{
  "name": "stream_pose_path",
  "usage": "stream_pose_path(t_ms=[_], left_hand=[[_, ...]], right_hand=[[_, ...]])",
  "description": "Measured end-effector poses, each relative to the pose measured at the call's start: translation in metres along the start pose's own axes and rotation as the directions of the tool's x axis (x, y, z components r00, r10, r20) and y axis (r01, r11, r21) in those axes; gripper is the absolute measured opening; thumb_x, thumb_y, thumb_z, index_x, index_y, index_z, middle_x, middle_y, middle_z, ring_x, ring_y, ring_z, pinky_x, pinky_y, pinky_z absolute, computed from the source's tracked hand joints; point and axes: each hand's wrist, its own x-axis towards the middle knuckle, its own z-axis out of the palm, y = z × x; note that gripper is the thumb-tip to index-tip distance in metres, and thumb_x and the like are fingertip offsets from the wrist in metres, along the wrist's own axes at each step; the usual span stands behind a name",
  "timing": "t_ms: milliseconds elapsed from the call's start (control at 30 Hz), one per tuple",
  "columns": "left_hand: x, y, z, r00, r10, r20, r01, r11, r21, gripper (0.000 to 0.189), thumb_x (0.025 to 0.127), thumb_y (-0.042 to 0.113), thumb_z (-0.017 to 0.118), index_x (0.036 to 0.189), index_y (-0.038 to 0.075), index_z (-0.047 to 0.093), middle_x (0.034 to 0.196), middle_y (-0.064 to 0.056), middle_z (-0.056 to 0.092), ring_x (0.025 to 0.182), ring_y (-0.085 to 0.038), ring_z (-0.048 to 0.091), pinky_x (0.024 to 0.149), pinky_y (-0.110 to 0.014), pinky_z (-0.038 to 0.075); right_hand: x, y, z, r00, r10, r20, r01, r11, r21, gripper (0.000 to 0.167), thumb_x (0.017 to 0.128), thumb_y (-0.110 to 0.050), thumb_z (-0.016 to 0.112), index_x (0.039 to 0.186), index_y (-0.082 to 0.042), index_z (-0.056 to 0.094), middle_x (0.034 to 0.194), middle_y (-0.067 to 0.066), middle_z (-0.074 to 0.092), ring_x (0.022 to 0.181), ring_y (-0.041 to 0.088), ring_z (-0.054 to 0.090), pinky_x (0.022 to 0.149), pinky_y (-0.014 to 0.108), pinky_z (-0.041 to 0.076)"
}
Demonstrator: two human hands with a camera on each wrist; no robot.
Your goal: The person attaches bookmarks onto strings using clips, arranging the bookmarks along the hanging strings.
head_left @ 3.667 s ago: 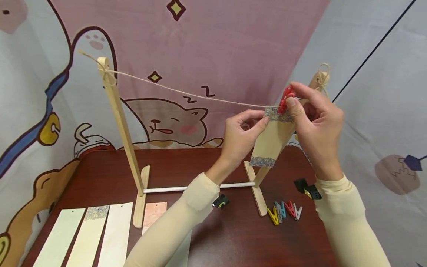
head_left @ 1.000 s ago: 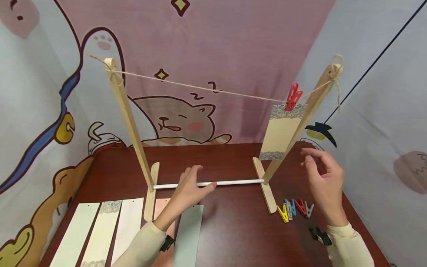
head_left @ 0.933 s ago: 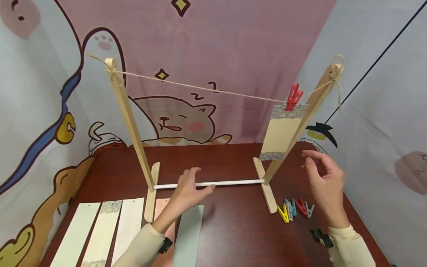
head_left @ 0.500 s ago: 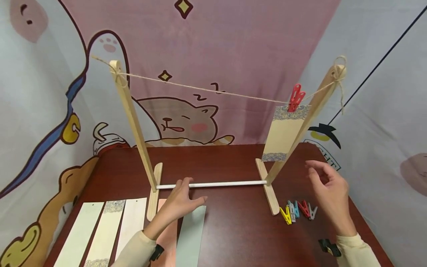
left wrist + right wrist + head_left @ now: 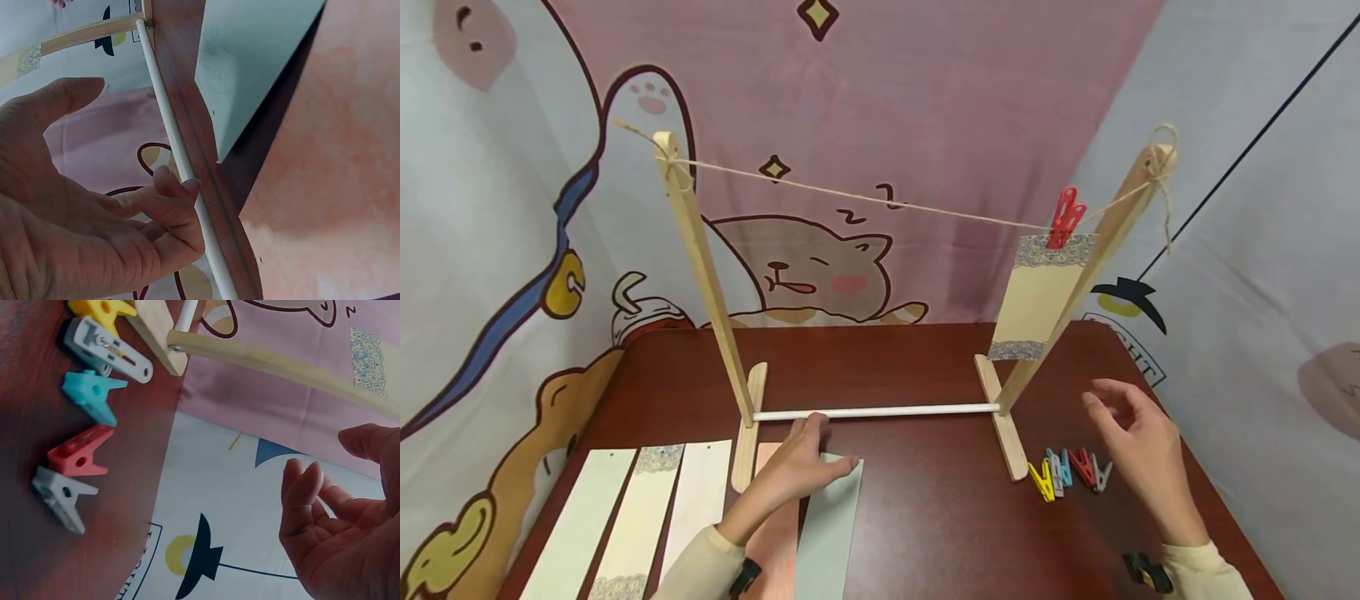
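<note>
My left hand [image 5: 801,462] holds nothing and hovers over the upper ends of the salmon bookmark-like paper strip [image 5: 778,533] and the grey-green paper strip [image 5: 831,525]. In the left wrist view its fingers are loosely bent, with the thumb apart. My right hand [image 5: 1142,442], likewise holding nothing, hangs just right of several clothespins, among them a yellow clothespin [image 5: 1042,481] and a red clothespin [image 5: 81,450]. A cream strip with blue lace-patterned ends [image 5: 1037,304] hangs from the twine [image 5: 865,198], clipped by another red clothespin [image 5: 1065,218].
Two wooden posts, the left post [image 5: 707,275] and the right post [image 5: 1097,258], carry the twine and are joined low down by a white rod [image 5: 910,411]. Left of the stand lie a pale green strip [image 5: 580,517], a lace-patterned cream strip [image 5: 638,517] and a whitish strip [image 5: 698,500].
Both hands have let go of the hung strip and its red clothespin and come down. Over the last second, the left hand drifts left toward the strips; the right hand sinks toward the clothespins.
</note>
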Motion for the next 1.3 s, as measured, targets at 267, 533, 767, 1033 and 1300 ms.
stream_pose_path(t_ms=[267, 533, 767, 1033, 1300], left_hand=[[-0.006, -0.015, -0.004, 1.0, -0.024, -0.001, 0.024, 0.999, 0.034, 0.074, 0.087, 0.039, 0.09, 0.139, -0.002, 0.056, 0.122, -0.017, 0.055, 0.091, -0.03, 0.062, 0.077, -0.049, 0.053], [-0.008, -0.02, -0.002, 1.0, 0.006, 0.012, -0.006, 1.0, 0.021, 0.074, 0.087, 0.036, 0.091, 0.139, -0.003, 0.057, 0.117, -0.015, 0.056, 0.091, -0.028, 0.061, 0.078, -0.05, 0.053], [0.009, -0.054, 0.021, 0.992, 0.127, -0.013, -0.126, 0.992, 0.025, 0.064, 0.087, 0.044, 0.091, 0.12, 0.0, 0.058, 0.098, -0.005, 0.053, 0.083, -0.02, 0.052, 0.067, -0.039, 0.046], [0.03, -0.098, 0.049, 0.994, 0.106, -0.028, -0.104, 0.993, 0.062, 0.064, 0.078, 0.051, 0.097, 0.109, 0.01, 0.058, 0.083, 0.004, 0.054, 0.07, -0.014, 0.051, 0.058, -0.032, 0.043], [0.016, -0.077, 0.038, 0.991, 0.124, -0.049, -0.121, 0.99, 0.075, 0.054, 0.078, 0.04, 0.099, 0.093, 0.012, 0.056, 0.075, 0.003, 0.053, 0.063, -0.014, 0.048, 0.054, -0.033, 0.041]], right_hand=[[-0.001, 0.013, 0.01, 0.997, 0.027, 0.066, -0.023, 0.998, -0.066, 0.056, 0.108, -0.047, 0.069, 0.138, 0.0, 0.065, 0.11, 0.02, 0.07, 0.091, 0.031, 0.061, 0.06, 0.034, 0.047], [-0.002, 0.027, 0.01, 0.991, 0.015, 0.134, -0.001, 0.995, -0.102, 0.053, 0.109, -0.044, 0.067, 0.135, 0.002, 0.066, 0.11, 0.02, 0.071, 0.094, 0.034, 0.065, 0.063, 0.038, 0.047], [-0.006, 0.038, 0.005, 0.986, 0.057, 0.158, -0.034, 0.989, -0.145, 0.051, 0.108, -0.038, 0.069, 0.135, 0.006, 0.064, 0.115, 0.027, 0.07, 0.1, 0.042, 0.067, 0.067, 0.041, 0.05], [0.0, 0.048, 0.0, 0.954, 0.139, 0.267, -0.086, 0.976, -0.198, 0.063, 0.108, -0.042, 0.067, 0.138, 0.012, 0.057, 0.112, 0.026, 0.067, 0.097, 0.038, 0.064, 0.069, 0.042, 0.051], [0.008, 0.057, 0.0, 0.894, 0.21, 0.396, -0.112, 0.96, -0.257, 0.073, 0.108, -0.047, 0.064, 0.138, 0.019, 0.052, 0.118, 0.035, 0.064, 0.105, 0.046, 0.063, 0.084, 0.062, 0.054]])
